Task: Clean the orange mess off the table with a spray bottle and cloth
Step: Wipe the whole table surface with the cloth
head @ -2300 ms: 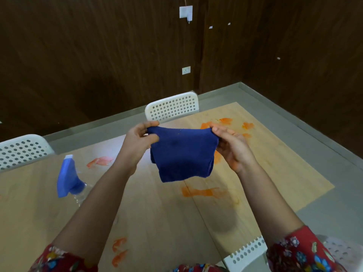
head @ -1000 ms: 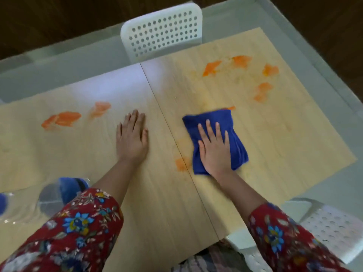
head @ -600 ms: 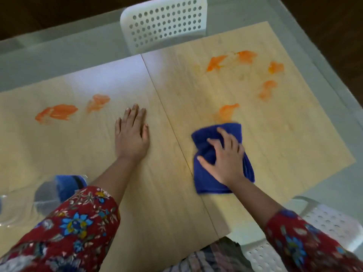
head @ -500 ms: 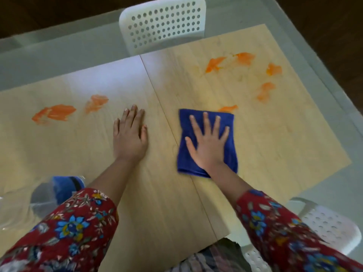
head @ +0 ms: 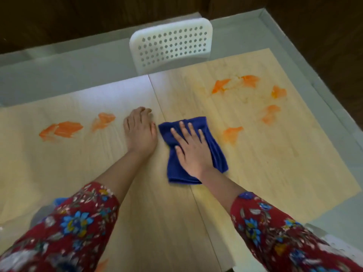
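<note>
Pressing the blue cloth [head: 217,154] flat on the table [head: 157,222] with the right hand [head: 193,152], fingers straight and spread. Resting the left hand [head: 140,132] flat just left of the cloth, holding nothing. Probably wiping to the right next: nearest orange smear [head: 232,134] just past the cloth's right edge, on the right hand's side. More smears [head: 249,80] farther back, and two left smears [head: 62,129] beyond the left hand.

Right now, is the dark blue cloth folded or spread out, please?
Folded: the dark blue cloth shows stacked layers along its near edge.
</note>
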